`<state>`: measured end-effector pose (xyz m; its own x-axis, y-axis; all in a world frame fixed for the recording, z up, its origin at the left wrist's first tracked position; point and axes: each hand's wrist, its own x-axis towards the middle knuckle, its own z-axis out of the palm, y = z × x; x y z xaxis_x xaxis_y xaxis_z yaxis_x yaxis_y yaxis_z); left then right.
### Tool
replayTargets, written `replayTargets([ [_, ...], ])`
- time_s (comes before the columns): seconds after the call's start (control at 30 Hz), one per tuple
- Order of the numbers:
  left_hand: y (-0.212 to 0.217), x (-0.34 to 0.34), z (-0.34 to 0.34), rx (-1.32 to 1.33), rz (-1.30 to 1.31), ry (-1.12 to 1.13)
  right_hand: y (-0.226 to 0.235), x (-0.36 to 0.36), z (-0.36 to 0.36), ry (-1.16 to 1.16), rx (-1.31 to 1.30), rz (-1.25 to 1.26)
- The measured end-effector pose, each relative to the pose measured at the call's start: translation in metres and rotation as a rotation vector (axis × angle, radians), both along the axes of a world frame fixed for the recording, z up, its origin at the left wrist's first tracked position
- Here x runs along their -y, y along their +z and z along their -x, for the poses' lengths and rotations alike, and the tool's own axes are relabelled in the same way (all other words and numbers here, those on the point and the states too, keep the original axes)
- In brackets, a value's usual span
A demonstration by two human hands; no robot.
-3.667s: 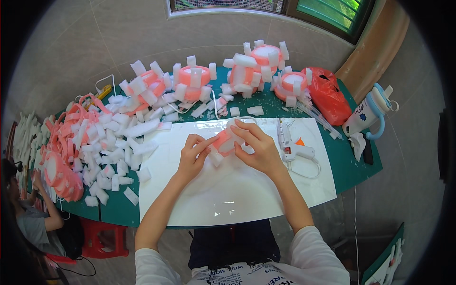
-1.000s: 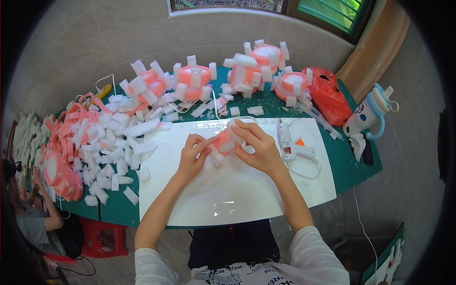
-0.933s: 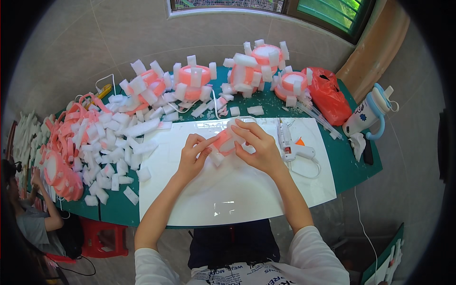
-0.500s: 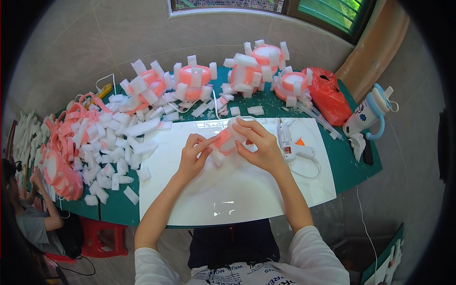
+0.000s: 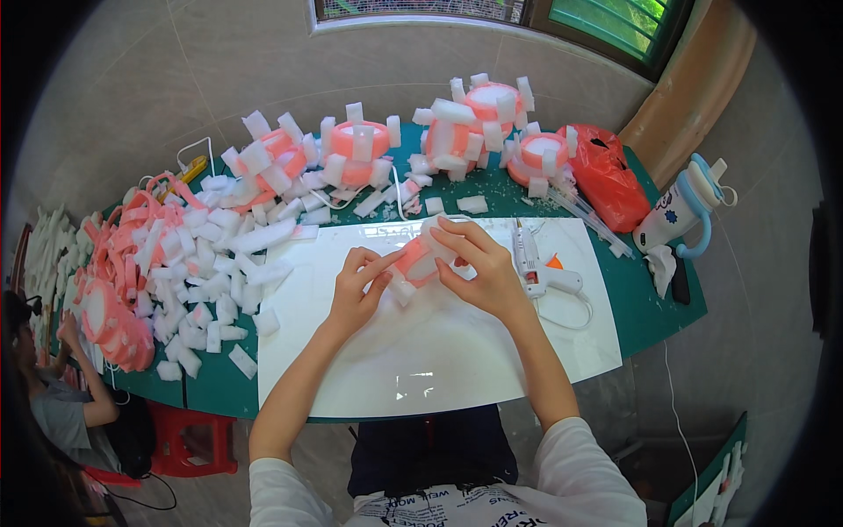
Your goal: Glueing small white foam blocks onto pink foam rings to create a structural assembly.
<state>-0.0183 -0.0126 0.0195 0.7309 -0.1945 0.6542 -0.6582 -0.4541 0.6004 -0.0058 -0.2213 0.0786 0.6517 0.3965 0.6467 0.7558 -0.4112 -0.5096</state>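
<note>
A small pink foam ring with white foam blocks on it (image 5: 414, 263) is held between my two hands, just above a glossy white board (image 5: 351, 378). My left hand (image 5: 358, 288) grips its left side, index finger stretched along the pink band and thumb bent below. At the upper right, my right hand (image 5: 479, 263) pinches a white foam block (image 5: 430, 235) against the ring with fingers and thumb. The inner sides of the fingers are partly hidden. Right of that hand, a white hot glue gun (image 5: 531, 259) lies on the board.
Loose white foam blocks (image 5: 211, 255) and pink foam strips (image 5: 132, 220) heap up at the left. Several pink-and-white foam pieces (image 5: 358, 140) line the far edge. A red plastic bag (image 5: 606, 176), clear sticks (image 5: 593, 220) and a bottle (image 5: 676, 206) stand or lie right. Another person (image 5: 70, 395) sits far left.
</note>
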Motion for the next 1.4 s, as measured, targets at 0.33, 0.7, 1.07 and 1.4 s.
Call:
replayTargets([
  [0.33, -0.0030, 0.0006, 0.0006, 0.021, 0.024, 0.022, -0.0034, 0.0010, -0.0042, -0.041, 0.050, -0.029],
  [0.7, -0.0015, 0.0017, 0.0014, 0.097, 0.036, 0.096, -0.0032, 0.0025, -0.0055, -0.102, 0.040, -0.037],
  [1.07, -0.0004, 0.0029, 0.0022, 0.184, 0.054, 0.174, -0.0052, 0.0039, -0.0071, -0.126, 0.045, -0.045],
  [1.4, -0.0031, 0.0050, 0.0036, 0.138, 0.073, 0.158, -0.0044, 0.0040, -0.0071, -0.131, 0.044, -0.038],
])
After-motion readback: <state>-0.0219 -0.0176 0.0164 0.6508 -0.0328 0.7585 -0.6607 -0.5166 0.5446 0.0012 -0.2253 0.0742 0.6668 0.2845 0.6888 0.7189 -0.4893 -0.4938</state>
